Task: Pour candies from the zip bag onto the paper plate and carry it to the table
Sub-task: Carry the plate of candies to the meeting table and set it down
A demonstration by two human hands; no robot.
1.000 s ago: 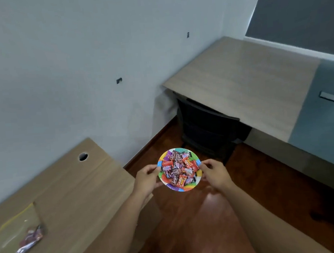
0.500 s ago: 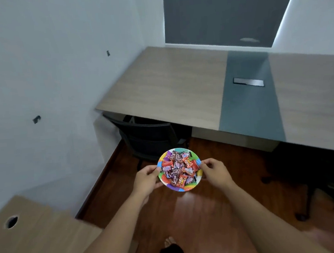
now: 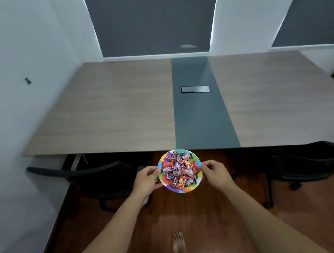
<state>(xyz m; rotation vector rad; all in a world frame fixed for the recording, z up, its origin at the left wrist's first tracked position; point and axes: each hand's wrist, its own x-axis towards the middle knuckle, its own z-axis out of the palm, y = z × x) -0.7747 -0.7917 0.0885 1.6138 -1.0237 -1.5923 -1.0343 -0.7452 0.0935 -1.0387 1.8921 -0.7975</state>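
In the last second my view has swung off the small side desk where the zip bag lay and squared up on the big desk [image 3: 120,110] with the grey-green strip [image 3: 199,113] down its middle. That bag is no longer in sight. The big desk, which a moment ago ran off at an angle, now lies straight ahead, its near edge just beyond the paper plate [image 3: 168,183]. I read that as the pouring being finished and the carry being nearly over; what is left is to step in and set the plate down.

The plate hangs level over the wood floor [image 3: 190,221], just short of the desk's near edge and roughly in line with the strip. The candies [image 3: 179,170] sit heaped in its middle, none spilling that I can see.

Both arms reach forward, elbows bent. My left hand [image 3: 146,178] pinches the plate's left rim, thumb on top, the other fingers tucked underneath. My right hand [image 3: 215,172] pinches the right rim the same way. A black chair [image 3: 97,172] stands tucked under the desk left of the plate, another [image 3: 316,157] to its right, and one bare foot [image 3: 179,246] shows below.
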